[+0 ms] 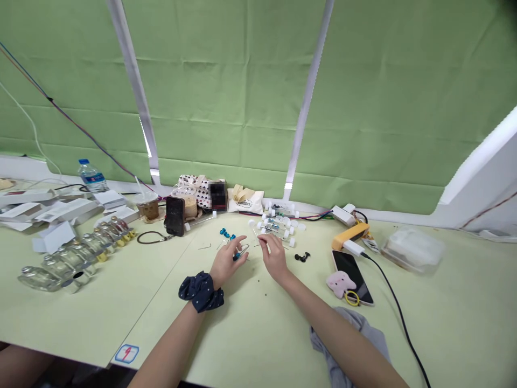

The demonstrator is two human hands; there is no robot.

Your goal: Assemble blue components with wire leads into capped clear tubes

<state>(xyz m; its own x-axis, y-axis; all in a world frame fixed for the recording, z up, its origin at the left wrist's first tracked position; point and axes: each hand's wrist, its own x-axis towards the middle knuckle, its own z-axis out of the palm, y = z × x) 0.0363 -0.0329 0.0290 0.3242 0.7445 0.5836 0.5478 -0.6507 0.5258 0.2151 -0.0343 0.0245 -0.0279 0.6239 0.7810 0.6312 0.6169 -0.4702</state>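
Note:
My left hand [226, 264], with a dark blue dotted scrunchie [202, 292] on its wrist, is closed around a small bent metal piece with a blue part [241, 253]. Close by on the right, my right hand [274, 257] pinches a thin, light stick-like piece [255, 233]; its exact kind is too small to make out. Small shiny blue pieces [227, 234] lie just beyond my left hand. An L-shaped metal key [204, 247] rests left of them. Behind my right hand are clear tubes with white caps [277, 229]. Several small black pieces [302, 257] sit to its right.
Clear glass bottles [76, 256] line the left side, near white boxes [68, 210]. A dark phone [175, 216] stands upright beside a drink cup [147, 206]. At right are another phone [355, 277], a yellow device [350, 235], a cable [398, 304] and a plastic container [412, 249].

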